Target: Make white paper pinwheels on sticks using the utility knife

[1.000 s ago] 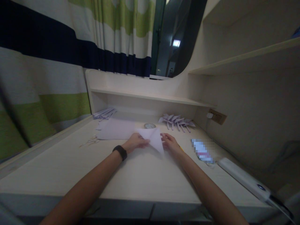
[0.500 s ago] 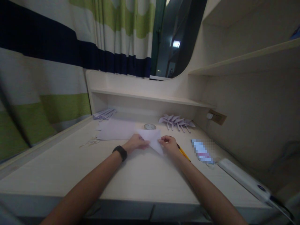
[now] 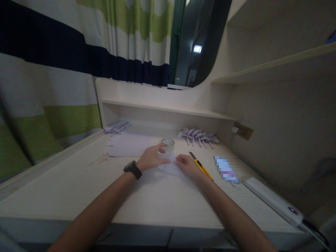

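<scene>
two hands [image 3: 168,161] (one folded paper [image 3: 170,167])

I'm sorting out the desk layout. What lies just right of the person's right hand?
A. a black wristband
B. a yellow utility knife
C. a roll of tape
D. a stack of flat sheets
B: the yellow utility knife lies on the desk right beside the right hand; the tape roll sits behind the hands, near the left hand.
</scene>
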`<state>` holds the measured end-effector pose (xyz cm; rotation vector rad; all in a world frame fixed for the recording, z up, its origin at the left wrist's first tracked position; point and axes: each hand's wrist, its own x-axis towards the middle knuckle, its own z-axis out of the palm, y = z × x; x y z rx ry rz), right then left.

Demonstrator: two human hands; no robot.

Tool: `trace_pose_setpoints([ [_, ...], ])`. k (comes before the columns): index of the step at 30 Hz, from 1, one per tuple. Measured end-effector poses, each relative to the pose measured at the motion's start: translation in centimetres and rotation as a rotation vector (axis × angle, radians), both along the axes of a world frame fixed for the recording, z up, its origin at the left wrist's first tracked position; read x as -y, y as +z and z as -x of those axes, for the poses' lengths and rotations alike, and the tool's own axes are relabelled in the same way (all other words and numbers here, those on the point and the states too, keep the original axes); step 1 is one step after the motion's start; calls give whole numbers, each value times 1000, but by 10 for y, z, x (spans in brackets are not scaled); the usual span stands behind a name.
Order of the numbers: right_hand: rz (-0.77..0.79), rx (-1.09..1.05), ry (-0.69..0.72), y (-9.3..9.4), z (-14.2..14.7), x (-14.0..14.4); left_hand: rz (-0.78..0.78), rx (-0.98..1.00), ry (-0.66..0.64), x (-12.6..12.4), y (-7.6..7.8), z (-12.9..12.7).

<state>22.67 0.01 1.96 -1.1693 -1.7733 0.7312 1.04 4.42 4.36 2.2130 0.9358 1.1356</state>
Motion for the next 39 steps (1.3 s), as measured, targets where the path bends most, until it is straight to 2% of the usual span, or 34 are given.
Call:
trace_pose_setpoints([
  [3,72,-3,28,4,1,1,3,-162,-60,5,-2,-3],
  [6,123,21,20,12,-11,-5,72,-222,-176,5,-3,-5],
  [7,91,60,-34,16,-19,-7,110,-227,-230,4,-2,-5],
  [9,-11,256,-260,24,-37,-8,202,-219,-336,3,0,-3],
  [12,38,736,-617,29,-62,0,314,-198,-436,4,3,-1],
  [14,101,941,-701,26,-72,9,350,-229,-472,5,4,0],
  [17,160,1065,-673,16,-75,22,365,-323,-480,6,4,1],
  [20,143,1093,-650,10,-69,27,365,-392,-453,8,5,2],
  [26,125,1034,-634,15,-70,33,336,-446,-405,8,4,3],
  [28,36,976,-552,17,-75,41,320,-443,-404,7,3,2],
  [30,-41,904,-409,18,-79,51,293,-431,-401,6,2,1],
  [33,-85,816,-233,17,-78,68,239,-397,-370,6,1,0],
  [35,-103,786,-182,16,-75,76,235,-361,-354,6,1,0],
  [39,-125,775,-133,16,-67,85,271,-296,-423,8,2,-1],
])
